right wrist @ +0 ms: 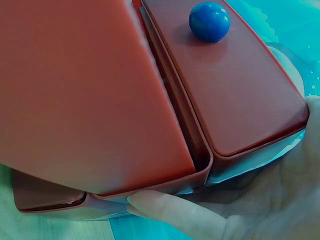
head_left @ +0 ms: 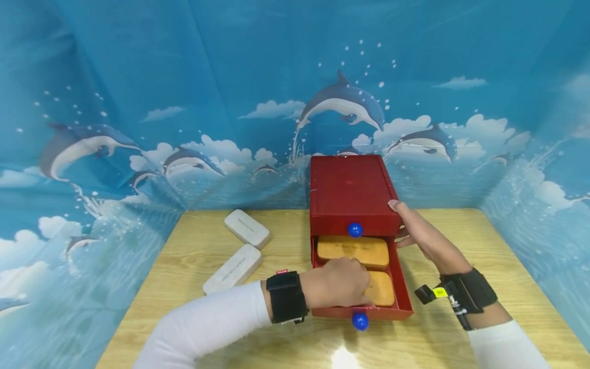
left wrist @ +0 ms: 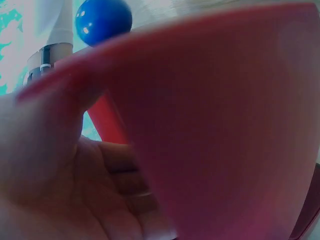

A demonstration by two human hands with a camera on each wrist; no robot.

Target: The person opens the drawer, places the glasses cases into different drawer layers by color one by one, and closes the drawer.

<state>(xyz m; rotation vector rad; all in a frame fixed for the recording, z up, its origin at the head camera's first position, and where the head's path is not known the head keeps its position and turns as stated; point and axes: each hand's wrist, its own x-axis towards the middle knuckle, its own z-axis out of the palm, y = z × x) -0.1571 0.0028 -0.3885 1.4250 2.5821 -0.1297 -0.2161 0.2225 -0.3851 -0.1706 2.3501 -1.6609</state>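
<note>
A red two-drawer box (head_left: 352,187) stands on the table, its lower drawer (head_left: 403,292) pulled out and its upper one closed. Inside the lower drawer lie two tan, rounded oblong blocks, the rear block (head_left: 352,250) bearing dark print and the front block (head_left: 381,288) partly covered by a hand. My left hand (head_left: 343,282) reaches over the drawer's left wall with its fingers bent down around the front block; in the left wrist view, red drawer panels hide the fingertips. My right hand (head_left: 426,238) rests against the box's right side, thumb on the top edge and fingers along the side.
Two whitish oblong blocks with print lie left of the box, the farther white block (head_left: 247,228) and the nearer white block (head_left: 233,269) almost touching. Blue knobs stick out from the upper drawer (head_left: 332,225) and the lower one. A dolphin-print backdrop (head_left: 258,77) encloses the wooden table (head_left: 156,307).
</note>
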